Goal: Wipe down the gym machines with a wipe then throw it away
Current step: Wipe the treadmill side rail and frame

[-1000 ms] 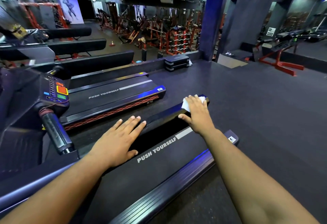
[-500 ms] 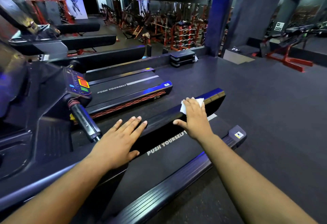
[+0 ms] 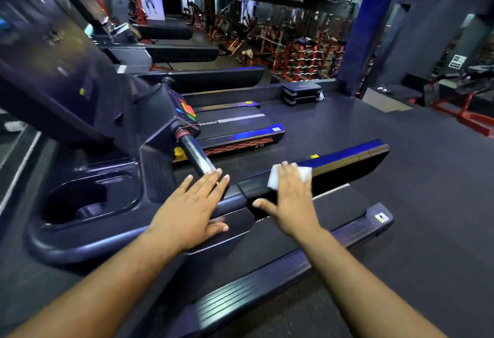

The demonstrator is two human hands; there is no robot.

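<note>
Right hand [image 3: 290,204] has slid back along the treadmill's side rail [image 3: 347,160] toward the near end since half a sec ago, wipe [image 3: 304,174] coming with it; view has swung too, so the console w/ cup holder [image 3: 80,198] now fills the near left. Right hand's grip: fingers laid out flat on top of the white wipe, pressing it onto the rail, thumb spread out to the near left. Wipe sticks out from under the fingers on both left and right sides; fingertips blurred. Left hand [image 3: 192,209] lies flat, fingers straight and a bit apart, on the rail's near section just left of the right hand, holding nothing. Its fingertips reach the end of the handlebar [image 3: 196,154]. Second treadmill [image 3: 240,129] sits farther left, weight racks [image 3: 307,57] far back.
</note>
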